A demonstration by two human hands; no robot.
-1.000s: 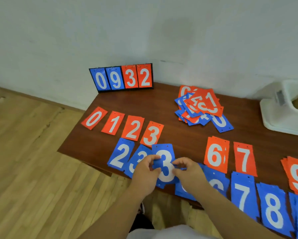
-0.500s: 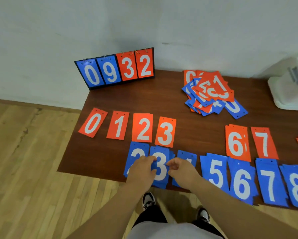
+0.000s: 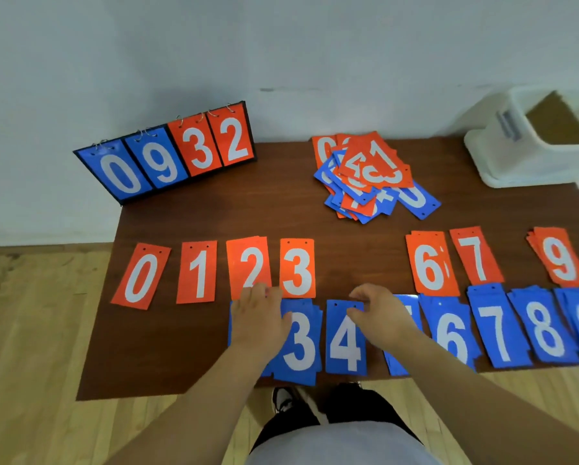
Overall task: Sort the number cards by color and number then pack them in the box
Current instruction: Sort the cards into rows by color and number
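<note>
Orange number cards lie in a row on the brown table (image 3: 214, 216): 0 (image 3: 140, 278), 1 (image 3: 197, 271), 2 (image 3: 248, 261), 3 (image 3: 297, 268), then 6 (image 3: 429, 263), 7 (image 3: 476, 255) and 9 (image 3: 559, 256). Below them runs a blue row: 3 (image 3: 300, 340), 4 (image 3: 345, 344), 6 (image 3: 452, 333), 7 (image 3: 497, 330), 8 (image 3: 544, 327). My left hand (image 3: 258, 317) rests on the blue card left of the blue 3, hiding its number. My right hand (image 3: 378, 313) covers the blue card right of the 4, its fingertips at the 4's top edge.
A mixed pile of orange and blue cards (image 3: 365, 176) sits at the back middle. A white box (image 3: 529, 152) stands at the back right corner. A flip scoreboard (image 3: 170, 156) reading 0932 leans against the wall at the back left. The near table edge runs just below the blue row.
The blue 3 card I held in both hands now lies in the blue row. My hands have let it go and spread apart, left onto its left neighbour, right to the 4.
</note>
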